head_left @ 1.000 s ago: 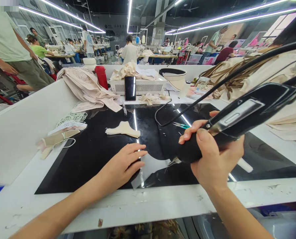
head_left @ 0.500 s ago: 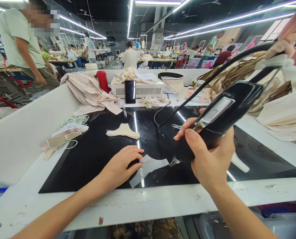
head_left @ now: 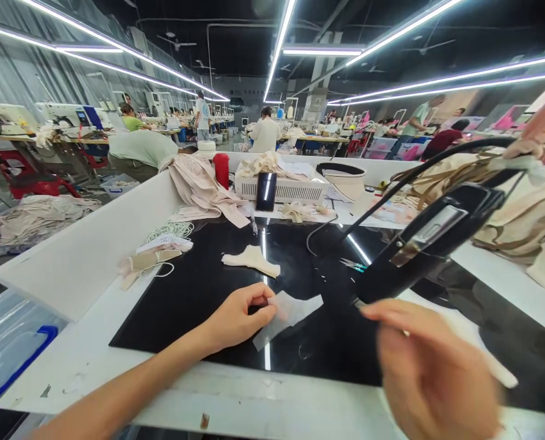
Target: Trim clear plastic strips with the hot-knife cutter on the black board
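My left hand (head_left: 242, 313) pinches the left edge of a thin white translucent piece (head_left: 291, 310) on the black mat (head_left: 185, 305). At the lower right my right hand (head_left: 432, 360) is blurred, its fingers drawn together near the metal tip of a black handheld tool (head_left: 410, 244). Whether they touch the tip or hold anything small cannot be made out. The tool hangs tilted, with a black cable at its upper end. Beyond my left hand a cream shaped piece (head_left: 252, 261) lies flat. Small scissors (head_left: 354, 265) rest left of the tool.
Beige fabric pieces (head_left: 201, 186), a red cup (head_left: 221, 171), a phone (head_left: 266, 192) and a white slotted box (head_left: 279, 188) stand at the back. Cords and scraps (head_left: 160, 244) lie left. A white panel (head_left: 89, 244) edges the table. Other people work beyond.
My right hand has left the tool's body and moved down and right. My left fingers have closed on the thin white piece. The view has shifted, and a person at the left has bent down.
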Demonstrator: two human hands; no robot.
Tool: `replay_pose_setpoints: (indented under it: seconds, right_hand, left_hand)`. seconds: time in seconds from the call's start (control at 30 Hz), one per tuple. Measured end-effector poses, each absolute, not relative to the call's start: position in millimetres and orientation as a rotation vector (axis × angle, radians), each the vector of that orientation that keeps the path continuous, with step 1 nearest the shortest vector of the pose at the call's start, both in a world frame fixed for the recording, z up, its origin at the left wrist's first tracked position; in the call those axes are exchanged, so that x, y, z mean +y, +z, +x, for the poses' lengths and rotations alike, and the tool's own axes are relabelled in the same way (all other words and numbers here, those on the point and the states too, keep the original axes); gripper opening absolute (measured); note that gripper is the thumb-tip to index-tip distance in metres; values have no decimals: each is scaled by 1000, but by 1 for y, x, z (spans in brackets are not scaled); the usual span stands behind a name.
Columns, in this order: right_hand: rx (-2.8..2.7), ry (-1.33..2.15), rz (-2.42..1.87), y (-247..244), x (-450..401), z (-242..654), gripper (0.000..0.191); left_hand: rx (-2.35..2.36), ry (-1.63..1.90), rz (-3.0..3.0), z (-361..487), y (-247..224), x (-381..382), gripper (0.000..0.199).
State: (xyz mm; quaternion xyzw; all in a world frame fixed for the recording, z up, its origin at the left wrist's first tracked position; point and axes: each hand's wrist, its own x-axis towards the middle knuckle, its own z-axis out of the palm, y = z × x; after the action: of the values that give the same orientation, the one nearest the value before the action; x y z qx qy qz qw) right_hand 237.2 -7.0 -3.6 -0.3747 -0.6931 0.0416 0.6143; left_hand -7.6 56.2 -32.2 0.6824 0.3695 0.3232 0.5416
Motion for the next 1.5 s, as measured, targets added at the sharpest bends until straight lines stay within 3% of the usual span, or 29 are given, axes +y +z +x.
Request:
replay_pose_setpoints:
  seconds: [0.1,0.27,0.37,0.63,0.93,1.17,1.5]
  right_hand:
    - [-1986,-47,-974,-19,4,231,31]
    - [-2065,425,-1193,-33,29,220,21]
    - [-1975,704,-1260,-33,39,213,27]
    - [-1875,871,-1136,-24,54,183,33]
    - [-1852,585,-1275,-23,81,183,26]
    - [-1935,306,-1329,-31,119,171,28]
    - [-2129,57,-1447,-43,135,169,15]
  left_hand:
    - [807,749,1542,-7,-34,57,26]
    - [776,743,1482,-11,-35,62,34]
    - [793,756,1478,-18,-32,70,33]
    - [810,709,1490,-31,-16,86,27]
    - [995,727,1628,-37,-15,127,28]
    - [1316,820,2005,-41,-10,164,15]
    - [1487,559,2424,-37,-16,166,16]
